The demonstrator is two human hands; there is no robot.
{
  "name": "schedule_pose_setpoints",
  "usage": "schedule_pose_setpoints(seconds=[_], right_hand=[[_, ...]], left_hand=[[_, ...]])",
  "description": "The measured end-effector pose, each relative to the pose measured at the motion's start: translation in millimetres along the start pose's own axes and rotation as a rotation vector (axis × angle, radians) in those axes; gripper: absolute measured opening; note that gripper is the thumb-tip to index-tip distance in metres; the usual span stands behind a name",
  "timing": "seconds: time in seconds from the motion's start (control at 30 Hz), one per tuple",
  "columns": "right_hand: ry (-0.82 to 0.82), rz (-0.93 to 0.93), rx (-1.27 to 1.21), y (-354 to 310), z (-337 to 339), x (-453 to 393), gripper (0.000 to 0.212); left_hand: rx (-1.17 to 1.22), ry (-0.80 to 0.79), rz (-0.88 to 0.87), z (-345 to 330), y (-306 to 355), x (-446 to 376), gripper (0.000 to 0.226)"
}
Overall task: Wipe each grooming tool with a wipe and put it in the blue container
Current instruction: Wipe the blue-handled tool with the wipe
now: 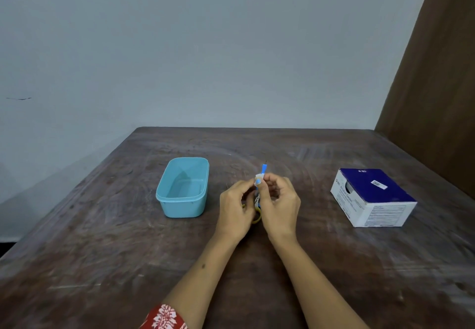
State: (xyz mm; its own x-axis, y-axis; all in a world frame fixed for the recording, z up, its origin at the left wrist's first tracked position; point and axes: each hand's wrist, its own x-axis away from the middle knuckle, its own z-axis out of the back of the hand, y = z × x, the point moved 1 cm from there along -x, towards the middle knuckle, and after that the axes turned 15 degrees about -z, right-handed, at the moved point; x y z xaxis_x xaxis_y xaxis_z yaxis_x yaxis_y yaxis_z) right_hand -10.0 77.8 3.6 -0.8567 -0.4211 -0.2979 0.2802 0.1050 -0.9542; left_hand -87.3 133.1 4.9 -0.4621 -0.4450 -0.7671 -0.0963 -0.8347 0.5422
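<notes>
Over the middle of the table my left hand (237,206) and my right hand (279,202) meet around a small pair of scissors (264,168) with a blue blade cover pointing up and yellow handles below. A white wipe (257,179) is pinched by my left fingertips against the blue part. My right hand grips the scissors just below the wipe. The light blue container (183,188) stands open to the left of my hands, with nothing seen inside it. Most of the scissors is hidden by my fingers.
A blue and white box of alcohol swabs (372,197) sits on the right side of the brown wooden table (102,251). A grey wall runs behind the table, and a brown panel stands at the right.
</notes>
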Motion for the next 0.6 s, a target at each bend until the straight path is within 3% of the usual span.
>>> schedule_pose_setpoints(seconds=[0.2, 0.37, 0.6], right_hand=[[0.073, 0.049, -0.011, -6.3, 0.1, 0.9, 0.013], [0.005, 0.01, 0.017, -1.3, -1.8, 0.8, 0.014], [0.087, 0.047, -0.023, -5.0, 3.0, -1.6, 0.006]], left_hand=[[0.003, -0.003, 0.008, -0.3, 5.4, 0.7, 0.029], [-0.059, 0.026, 0.03, -0.1, 1.9, 0.5, 0.021], [-0.069, -0.036, -0.005, -0.6, 5.0, 1.8, 0.026]])
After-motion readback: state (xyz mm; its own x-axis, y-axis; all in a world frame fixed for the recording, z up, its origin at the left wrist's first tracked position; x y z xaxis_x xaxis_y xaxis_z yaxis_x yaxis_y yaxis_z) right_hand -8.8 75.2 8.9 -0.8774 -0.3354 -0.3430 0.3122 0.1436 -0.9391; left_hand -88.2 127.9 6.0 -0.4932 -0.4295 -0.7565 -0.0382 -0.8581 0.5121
